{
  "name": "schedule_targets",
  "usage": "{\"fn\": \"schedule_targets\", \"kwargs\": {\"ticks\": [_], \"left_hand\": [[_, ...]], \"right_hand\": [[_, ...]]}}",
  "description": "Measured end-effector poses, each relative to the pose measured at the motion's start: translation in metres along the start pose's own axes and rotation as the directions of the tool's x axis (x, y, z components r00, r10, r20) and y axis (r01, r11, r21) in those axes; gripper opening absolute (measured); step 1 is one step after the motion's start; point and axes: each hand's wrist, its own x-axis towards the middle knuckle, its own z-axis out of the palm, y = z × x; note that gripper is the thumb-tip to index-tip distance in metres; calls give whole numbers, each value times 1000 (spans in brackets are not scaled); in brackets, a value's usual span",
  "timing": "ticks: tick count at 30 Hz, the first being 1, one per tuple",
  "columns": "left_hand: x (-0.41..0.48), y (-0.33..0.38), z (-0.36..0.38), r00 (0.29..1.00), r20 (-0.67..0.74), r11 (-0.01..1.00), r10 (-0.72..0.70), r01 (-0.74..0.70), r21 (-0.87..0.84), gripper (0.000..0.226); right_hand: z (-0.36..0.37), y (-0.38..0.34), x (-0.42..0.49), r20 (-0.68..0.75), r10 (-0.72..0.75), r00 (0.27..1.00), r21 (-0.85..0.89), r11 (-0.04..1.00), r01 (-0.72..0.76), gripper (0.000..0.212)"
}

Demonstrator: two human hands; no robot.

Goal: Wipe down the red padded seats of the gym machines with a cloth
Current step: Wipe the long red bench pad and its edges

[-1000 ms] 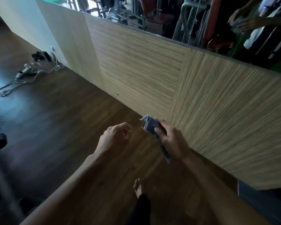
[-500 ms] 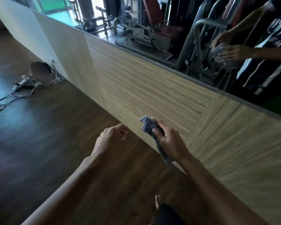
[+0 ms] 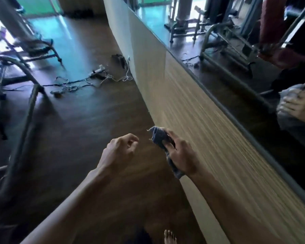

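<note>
Right hand [image 3: 181,155] grips the cloth [image 3: 159,136], bunched. Thumb and fingers are curled round it; one end pokes up past the thumb, the other hangs below the wrist. Left hand [image 3: 120,150] is just beside it, not touching, fingers loosely curled with nothing in them.

Step, as I judge it: on the way to a seat, getting the cloth ready. No seat within reach. The only red I see is a pad [image 3: 271,23] reflected in the mirror [image 3: 236,73], top right, so the machines likely stand behind me or to my left.

To do it well, I'd bring the left hand in and open the bunch into a flat fold, so a broad face meets the padding. Then I'd turn toward the machines.

Room: dark wood floor [image 3: 81,131], glossy, with glare from the far doorway. A pale striped panel [image 3: 192,120] runs close on my right, under the mirror. Loose cables [image 3: 88,81] lie ahead by the wall, a trip risk with a bare foot [image 3: 169,236]. A grey machine frame [image 3: 25,120] stands at left. The view is blurred.
</note>
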Motion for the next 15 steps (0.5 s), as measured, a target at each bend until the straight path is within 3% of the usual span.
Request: {"fn": "schedule_targets", "kwargs": {"ticks": [5, 15], "left_hand": [[66, -43, -39, 971, -139, 981, -193, 189, -41, 17], [210, -160, -139, 850, -314, 906, -422, 393, -155, 14]], "right_hand": [[42, -17, 119, 136, -83, 987, 137, 988, 65, 39], [168, -90, 341, 367, -275, 889, 156, 960, 232, 39]]}}
